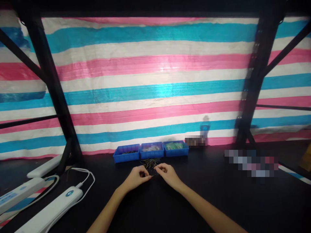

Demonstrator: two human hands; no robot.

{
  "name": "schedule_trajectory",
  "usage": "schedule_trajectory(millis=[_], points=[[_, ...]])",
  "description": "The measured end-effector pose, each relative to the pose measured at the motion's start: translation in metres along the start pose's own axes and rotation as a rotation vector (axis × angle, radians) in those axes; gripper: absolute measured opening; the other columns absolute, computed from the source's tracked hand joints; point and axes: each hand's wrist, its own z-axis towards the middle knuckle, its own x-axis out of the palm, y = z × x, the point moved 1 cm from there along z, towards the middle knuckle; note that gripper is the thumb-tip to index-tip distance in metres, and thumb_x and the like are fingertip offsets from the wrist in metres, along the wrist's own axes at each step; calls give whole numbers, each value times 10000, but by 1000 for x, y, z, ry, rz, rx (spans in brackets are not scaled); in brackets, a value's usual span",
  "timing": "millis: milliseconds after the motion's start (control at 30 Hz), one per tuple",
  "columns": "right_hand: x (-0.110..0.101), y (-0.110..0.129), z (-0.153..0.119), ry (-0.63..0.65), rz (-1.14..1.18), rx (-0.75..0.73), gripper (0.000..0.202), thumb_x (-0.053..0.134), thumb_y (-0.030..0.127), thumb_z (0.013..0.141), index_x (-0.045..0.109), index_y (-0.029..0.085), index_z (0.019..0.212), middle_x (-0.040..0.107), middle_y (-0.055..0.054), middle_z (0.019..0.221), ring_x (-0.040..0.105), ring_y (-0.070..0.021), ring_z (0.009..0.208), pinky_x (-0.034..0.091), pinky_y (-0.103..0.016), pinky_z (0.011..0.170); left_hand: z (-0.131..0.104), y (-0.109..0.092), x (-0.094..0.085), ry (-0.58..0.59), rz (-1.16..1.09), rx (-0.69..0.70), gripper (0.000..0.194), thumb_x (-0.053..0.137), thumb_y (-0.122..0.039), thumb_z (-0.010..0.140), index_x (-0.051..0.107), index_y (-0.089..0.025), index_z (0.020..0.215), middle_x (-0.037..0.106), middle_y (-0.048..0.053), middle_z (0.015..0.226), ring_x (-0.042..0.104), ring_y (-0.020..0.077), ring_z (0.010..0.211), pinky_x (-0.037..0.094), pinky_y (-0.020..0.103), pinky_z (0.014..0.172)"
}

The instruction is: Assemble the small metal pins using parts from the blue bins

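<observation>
My left hand is closed in a pinch over the black tabletop, thumb against fingertips. A small thin dark piece seems to stick out at its fingertips, too small to name. Facing it, a short gap away, my right hand also pinches, its fingertips at the edge of a loose pile of thin, brass-coloured and dark pin-like pieces. Whether anything is between the right fingertips is too small to tell. Just behind the pile stand three blue bins: the left bin with dark small pieces, the middle bin with whitish ones, the right bin with green ones.
White power strips and a looped white cable lie at the left. A striped tarp hangs behind the black table, between dark metal posts. Blurred-out items lie at the right and beside the bins.
</observation>
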Motion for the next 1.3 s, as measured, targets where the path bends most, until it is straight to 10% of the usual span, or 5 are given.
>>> schedule_trajectory(millis=[1300], points=[[-1,7,-2,49,174,0,238,589,315,716,674,125,830,674,-69,757,587,-144,647,433,-240,589,5,-10,20,-50,-244,-67,336,591,-421,701,657,-134,862,631,34,741,495,111,597,369,223,560]])
